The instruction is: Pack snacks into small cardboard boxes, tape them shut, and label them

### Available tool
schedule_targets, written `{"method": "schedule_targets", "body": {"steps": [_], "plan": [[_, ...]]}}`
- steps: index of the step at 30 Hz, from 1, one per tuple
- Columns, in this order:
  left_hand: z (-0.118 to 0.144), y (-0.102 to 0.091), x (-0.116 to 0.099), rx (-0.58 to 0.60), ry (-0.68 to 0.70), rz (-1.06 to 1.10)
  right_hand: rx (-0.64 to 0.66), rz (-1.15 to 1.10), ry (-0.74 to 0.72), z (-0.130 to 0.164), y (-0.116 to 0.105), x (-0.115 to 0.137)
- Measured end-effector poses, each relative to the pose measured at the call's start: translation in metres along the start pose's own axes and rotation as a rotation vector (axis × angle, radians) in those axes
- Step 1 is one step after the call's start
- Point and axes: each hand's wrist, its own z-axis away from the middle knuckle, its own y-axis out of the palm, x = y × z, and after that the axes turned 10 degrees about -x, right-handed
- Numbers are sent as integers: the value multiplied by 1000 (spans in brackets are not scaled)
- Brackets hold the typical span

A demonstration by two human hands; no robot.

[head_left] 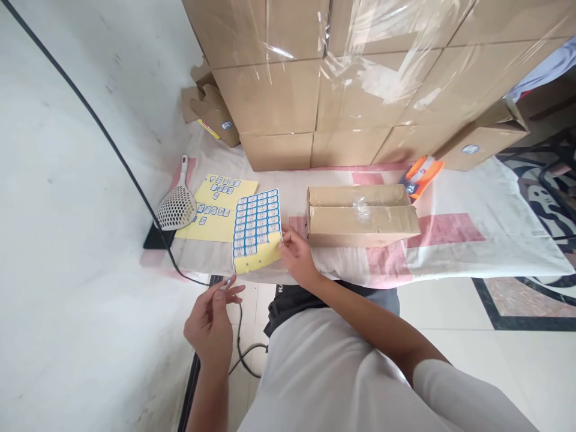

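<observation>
Just off my right hand (pixel 294 255), pinched by its lower right edge between thumb and fingers, hangs the sticker sheet (pixel 256 231) — yellow backing paper covered in rows of small blue-and-white labels, with a bare yellow strip at the bottom. It is thin and light, and I judge it floppy: it curls where I hold it, so the bare strip or the edge is the safe place to grip, away from the labels themselves. My left hand (pixel 211 327) sits lower and nearer my body, fingers loosely apart, with one small sticker (pixel 228 281) riding on a fingertip — tacky, easily creased, best touched only at its rim.

Beyond the sheet, to its left, a second sheet (pixel 220 210) lies flat on the cloth-covered surface (pixel 450 252) with only a few labels left, and a white perforated scoop (pixel 177 207) rests on its corner. Right of my right hand, just beside it, stands a small carton (pixel 360 216), its flaps shut and taped; I cannot tell what is inside. Farther off rise stacked cartons (pixel 351 78) under clear wrap, likewise closed, with an orange tape dispenser (pixel 420 174) at their foot.
</observation>
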Motion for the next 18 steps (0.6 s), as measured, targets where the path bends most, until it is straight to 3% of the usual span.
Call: {"method": "schedule_targets", "body": {"steps": [2, 4, 8, 11, 14, 18], "plan": [[2, -3, -1, 15, 14, 0, -44, -37, 211, -9, 9, -9], [4, -5, 0, 38, 38, 9, -39, -10, 327, -4, 6, -12], [5, -6, 5, 162, 116, 44, 32, 134, 243, 39, -27, -1], [3, 3, 8, 386, 219, 47, 127, 117, 258, 70, -56, 21], [6, 23, 3, 609, 347, 28, 144, 75, 269, 82, -74, 40], [24, 60, -16, 697, 516, -63, 86, 80, 222, 83, -91, 52]]}}
